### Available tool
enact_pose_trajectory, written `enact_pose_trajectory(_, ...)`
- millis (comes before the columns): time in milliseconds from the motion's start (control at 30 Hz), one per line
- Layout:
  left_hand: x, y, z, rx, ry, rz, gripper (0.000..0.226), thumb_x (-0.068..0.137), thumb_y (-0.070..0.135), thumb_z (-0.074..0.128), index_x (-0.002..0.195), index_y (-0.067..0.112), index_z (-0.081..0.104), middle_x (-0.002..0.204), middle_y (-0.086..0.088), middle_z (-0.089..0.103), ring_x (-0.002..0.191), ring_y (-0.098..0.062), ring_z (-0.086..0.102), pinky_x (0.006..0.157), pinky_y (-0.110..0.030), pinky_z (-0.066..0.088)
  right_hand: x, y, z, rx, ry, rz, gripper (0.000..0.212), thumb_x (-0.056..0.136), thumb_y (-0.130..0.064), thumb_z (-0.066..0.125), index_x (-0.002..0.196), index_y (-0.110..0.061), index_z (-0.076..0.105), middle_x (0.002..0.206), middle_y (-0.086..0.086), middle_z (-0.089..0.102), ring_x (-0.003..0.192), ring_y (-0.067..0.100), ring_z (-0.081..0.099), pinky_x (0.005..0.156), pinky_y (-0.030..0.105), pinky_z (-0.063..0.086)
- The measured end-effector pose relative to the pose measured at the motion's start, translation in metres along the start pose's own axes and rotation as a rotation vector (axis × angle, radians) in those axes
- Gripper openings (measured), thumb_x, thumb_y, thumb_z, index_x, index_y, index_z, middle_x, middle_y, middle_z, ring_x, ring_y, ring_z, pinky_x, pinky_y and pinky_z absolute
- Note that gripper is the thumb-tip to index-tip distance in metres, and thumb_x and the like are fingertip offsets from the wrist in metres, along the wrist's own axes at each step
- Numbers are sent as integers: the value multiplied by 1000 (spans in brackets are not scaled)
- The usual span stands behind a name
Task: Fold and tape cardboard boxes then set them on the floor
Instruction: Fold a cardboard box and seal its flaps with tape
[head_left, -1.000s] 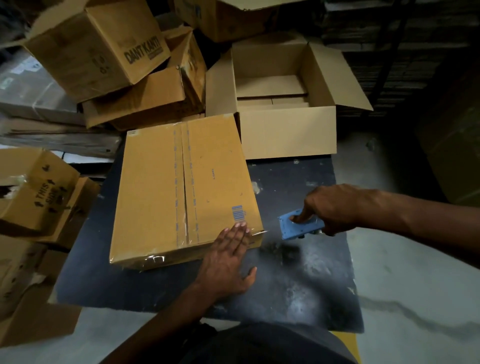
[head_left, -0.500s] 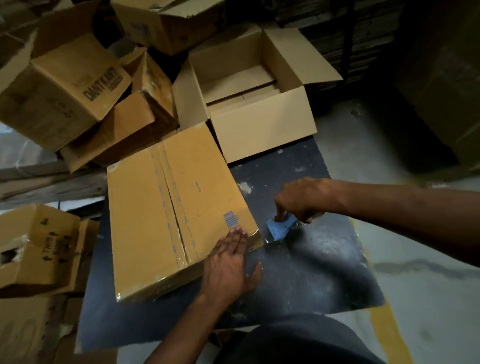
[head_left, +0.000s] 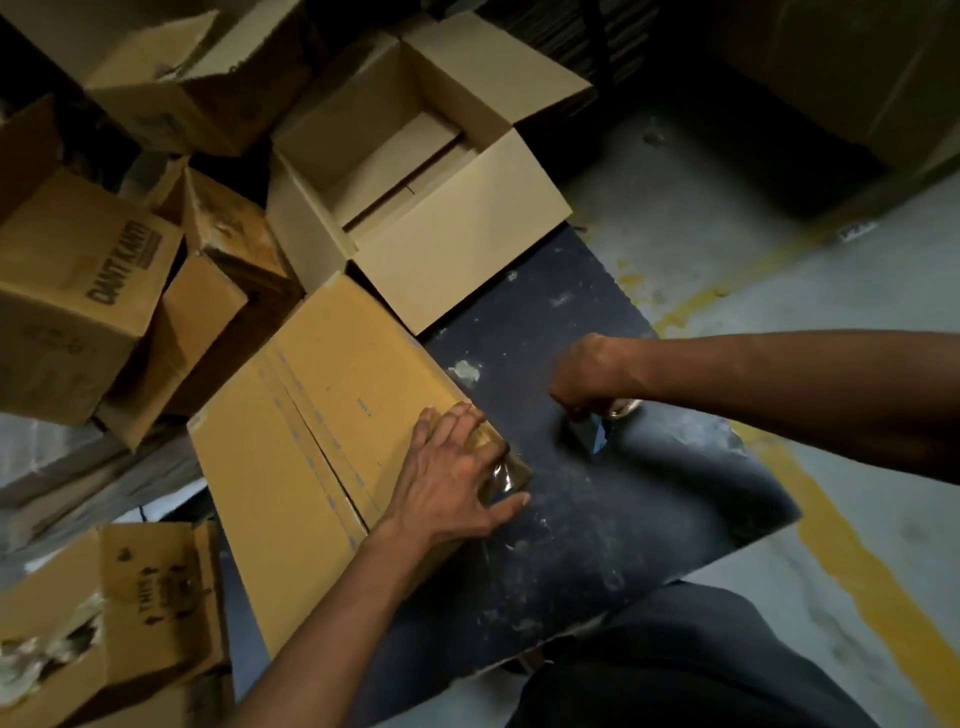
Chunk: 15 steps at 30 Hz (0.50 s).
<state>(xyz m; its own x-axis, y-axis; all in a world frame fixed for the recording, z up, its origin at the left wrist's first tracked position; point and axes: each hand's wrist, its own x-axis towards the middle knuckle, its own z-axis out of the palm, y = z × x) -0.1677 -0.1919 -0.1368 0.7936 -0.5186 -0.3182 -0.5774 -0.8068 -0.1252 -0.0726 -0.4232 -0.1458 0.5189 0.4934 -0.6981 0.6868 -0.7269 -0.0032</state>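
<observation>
Closed cardboard box (head_left: 317, 441) lies centre-left on dark table (head_left: 597, 519). Left hand (head_left: 452, 478), fingers flat and spread, presses its near corner. Right of centre, right hand (head_left: 592, 376) is clenched around blue tape dispenser (head_left: 592, 434), standing on the table.

There is one camera, worn on the person's head. It looks forward and steeply down, tilted, from close above the dark tabletop (head_left: 597, 519), with the boxes ahead and the floor (head_left: 779, 249) to the right
</observation>
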Motion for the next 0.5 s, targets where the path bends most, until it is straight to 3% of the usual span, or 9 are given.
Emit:
enact_pose_trajectory(133,17,-2,-4,70,-98,53,92,76,101,23,133,42,64,165,-1,32,158,-24,13,124,-62,1,15,20,30,115,-40,-18,33,96,-38,69,125,-21,72,121,1,74,106,25,71,72,30,45)
enact_pose_trajectory(267,36,-4,-4,72,-173,104,102,67,107,11,128,47,66,168,4,28,158,-22,9,121,-67,0,18,29,59,265,-43,-157,53,87,-7,74,136,-26,67,131,-3,69,103,22,67,86,32,51)
enact_pose_trajectory(333,45,-5,-7,47,-214,118,105,65,106,4,129,50,66,168,6,29,158,-21,8,120,-68,-3,17,29,71,412,-6,-150,55,87,-2,68,137,-26,67,130,-1,69,95,17,61,83,29,48)
enact_pose_trajectory(433,48,-11,-7,-133,-133,106,97,74,102,8,134,49,64,160,11,42,156,-18,18,121,-64,-2,26,28,88,568,64,-140,56,84,1,62,133,-26,70,126,-1,71,91,17,62,86,31,54)
enact_pose_trajectory(500,42,-17,0,-259,-10,128,80,85,94,22,123,43,72,148,12,55,150,-17,34,121,-62,7,32,30,94,656,89,-134,56,82,4,59,127,-25,74,126,-1,72,92,17,64,90,36,57)
